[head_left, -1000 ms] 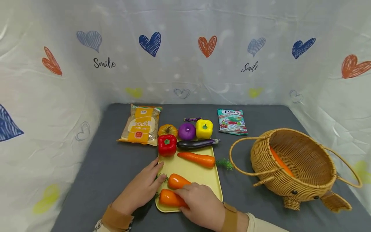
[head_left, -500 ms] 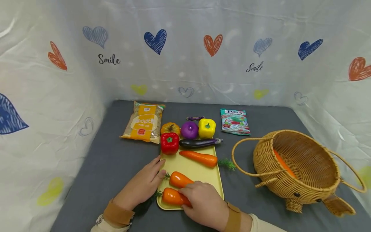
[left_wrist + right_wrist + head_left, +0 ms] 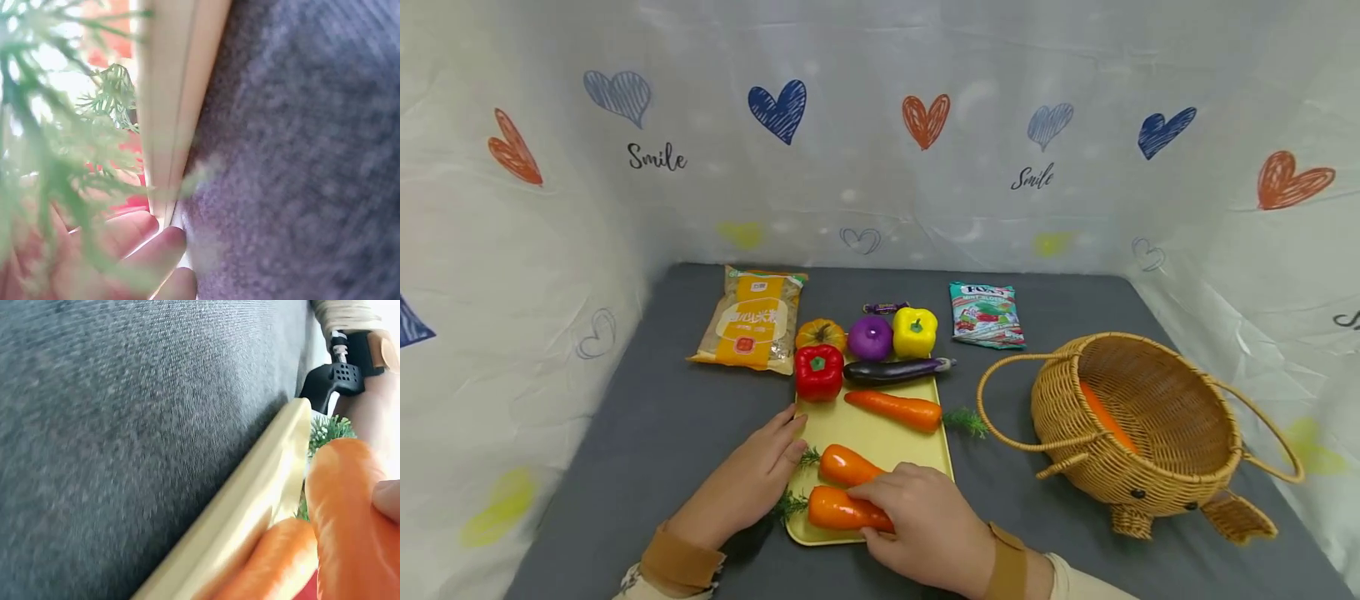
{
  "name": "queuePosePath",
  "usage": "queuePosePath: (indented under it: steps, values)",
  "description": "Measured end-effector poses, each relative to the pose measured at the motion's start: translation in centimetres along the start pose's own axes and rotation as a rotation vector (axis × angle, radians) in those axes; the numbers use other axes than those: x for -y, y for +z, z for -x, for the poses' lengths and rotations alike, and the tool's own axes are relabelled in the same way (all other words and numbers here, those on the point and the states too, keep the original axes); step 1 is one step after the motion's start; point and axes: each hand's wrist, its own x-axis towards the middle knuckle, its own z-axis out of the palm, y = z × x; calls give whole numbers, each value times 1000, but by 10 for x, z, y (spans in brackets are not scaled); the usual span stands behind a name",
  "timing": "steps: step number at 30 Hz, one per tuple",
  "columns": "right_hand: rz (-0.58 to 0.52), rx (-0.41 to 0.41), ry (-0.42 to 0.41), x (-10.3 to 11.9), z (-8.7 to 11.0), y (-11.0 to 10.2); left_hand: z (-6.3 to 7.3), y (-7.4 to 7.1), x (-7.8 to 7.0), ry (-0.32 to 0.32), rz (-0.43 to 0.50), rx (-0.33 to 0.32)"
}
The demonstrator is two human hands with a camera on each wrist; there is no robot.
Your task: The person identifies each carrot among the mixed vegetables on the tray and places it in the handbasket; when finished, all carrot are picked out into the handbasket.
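Note:
My right hand (image 3: pixel 925 529) grips the nearest carrot (image 3: pixel 838 510) over the front of a yellow tray (image 3: pixel 827 429). In the right wrist view, this carrot (image 3: pixel 344 506) stands above the tray's rim (image 3: pixel 225 512), with a thumb on its side. A second carrot (image 3: pixel 844 463) lies just behind, its tip hidden by that hand. My left hand (image 3: pixel 745 483) rests along the tray's left edge, fingers extended; in the left wrist view, blurred green leaves cover part of it. Farther back on the tray are a third carrot (image 3: pixel 898 410), an eggplant (image 3: pixel 887 372) and a red bell pepper (image 3: pixel 818 372).
Behind sit a small pumpkin (image 3: pixel 820 333), a purple onion (image 3: pixel 870 337), a yellow bell pepper (image 3: pixel 915 333) and a wrapped candy (image 3: pixel 885 307). A grain bag (image 3: pixel 751 321) stands left, a teal candy bag (image 3: pixel 987 317) right. A wicker basket (image 3: pixel 1150 467) on the right contains something orange (image 3: pixel 1105 417).
The nearest carrot has shifted slightly right over the tray in my right hand, and its leaves show more. My left hand stays at the tray's edge. The head view has swung a little.

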Motion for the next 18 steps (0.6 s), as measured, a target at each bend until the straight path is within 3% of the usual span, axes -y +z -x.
queuePosePath:
  steps: [10,18]
  values:
    - [56,-165,64,-8,23,-13,-4,-1,2,-13,-1,41]
    - [71,-230,165,-17,43,-32,-6,-1,2,-33,-22,81]
